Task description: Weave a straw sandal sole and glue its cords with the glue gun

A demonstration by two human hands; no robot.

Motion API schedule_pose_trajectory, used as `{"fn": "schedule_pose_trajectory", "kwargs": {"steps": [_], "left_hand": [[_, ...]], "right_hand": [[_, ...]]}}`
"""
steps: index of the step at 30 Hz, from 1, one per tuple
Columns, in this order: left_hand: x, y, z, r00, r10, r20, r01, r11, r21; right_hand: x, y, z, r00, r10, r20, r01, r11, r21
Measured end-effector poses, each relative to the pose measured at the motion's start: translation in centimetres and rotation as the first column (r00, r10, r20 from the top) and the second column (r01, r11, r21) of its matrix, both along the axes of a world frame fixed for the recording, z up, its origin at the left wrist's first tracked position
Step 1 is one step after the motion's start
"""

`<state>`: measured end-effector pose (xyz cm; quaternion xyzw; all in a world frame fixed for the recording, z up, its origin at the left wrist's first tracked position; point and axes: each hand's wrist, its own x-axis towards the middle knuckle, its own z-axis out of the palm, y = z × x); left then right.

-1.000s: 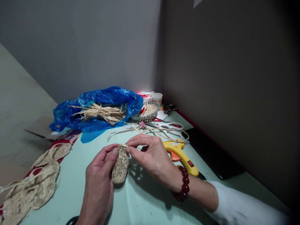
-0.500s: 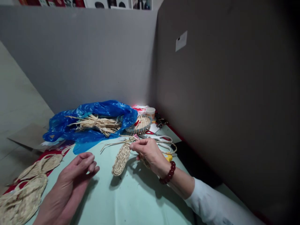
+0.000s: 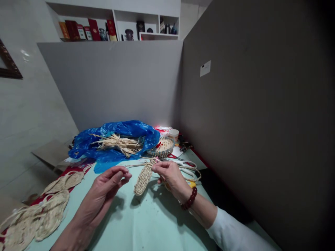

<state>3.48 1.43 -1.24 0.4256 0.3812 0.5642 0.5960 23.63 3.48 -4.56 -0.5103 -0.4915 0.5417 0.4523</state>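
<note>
My right hand [image 3: 172, 176], with a dark red bead bracelet on its wrist, pinches the upper end of a small woven straw sandal [image 3: 143, 180]. The sandal hangs tilted, its rounded end pointing down toward me. Loose straw strands stretch left from its top. More plaited straw shows partly beneath my right palm. To the left of the sandal, my left hand [image 3: 111, 184] is raised above the cloth, thumb and fingertips drawn together. Whatever sits between those fingertips, if anything, is too small to make out.
A blue plastic bag [image 3: 115, 127] with a straw bundle [image 3: 120, 143] lies at the back, beside a shallow woven basket [image 3: 163, 148] and a white cup [image 3: 173, 133]. White-handled scissors [image 3: 190, 165] lie right of it. Larger straw sandals [image 3: 52, 212] line the left edge. Grey partitions [image 3: 131, 80] enclose the table.
My left hand has moved up and right, closer to the sandal. The right hand keeps its pinch on the sandal. The view has tilted upward, showing more of the shelf.
</note>
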Motion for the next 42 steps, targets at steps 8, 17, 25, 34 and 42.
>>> {"fn": "schedule_pose_trajectory", "kwargs": {"steps": [8, 17, 25, 34, 42], "left_hand": [[-1.1, -0.9, 0.0, 0.992, -0.054, 0.114, 0.053, 0.999, 0.012], [-1.5, -1.5, -0.1, 0.959, -0.071, 0.276, 0.073, 0.997, 0.002], [-1.3, -1.9, 0.3, 0.911, -0.058, 0.408, 0.068, 0.998, -0.01], [-0.8, -1.1, -0.2, 0.999, 0.003, 0.05, -0.005, 0.999, 0.041], [-0.1, -0.1, -1.5, 0.812, 0.183, -0.555, -0.045, 0.966, 0.253]], "right_hand": [[0.0, 0.2, -0.8, 1.0, -0.004, 0.008, 0.003, 1.0, 0.011], [-0.2, -0.3, -0.4, 0.989, -0.079, -0.125, 0.09, 0.993, 0.079], [-0.4, -0.5, -0.2, 0.992, -0.066, -0.107, 0.074, 0.995, 0.068], [-0.8, -0.7, -0.4, 0.998, 0.007, -0.061, -0.001, 0.995, 0.099], [-1.1, -1.4, 0.0, 0.997, 0.059, -0.044, -0.054, 0.993, 0.108]]}}
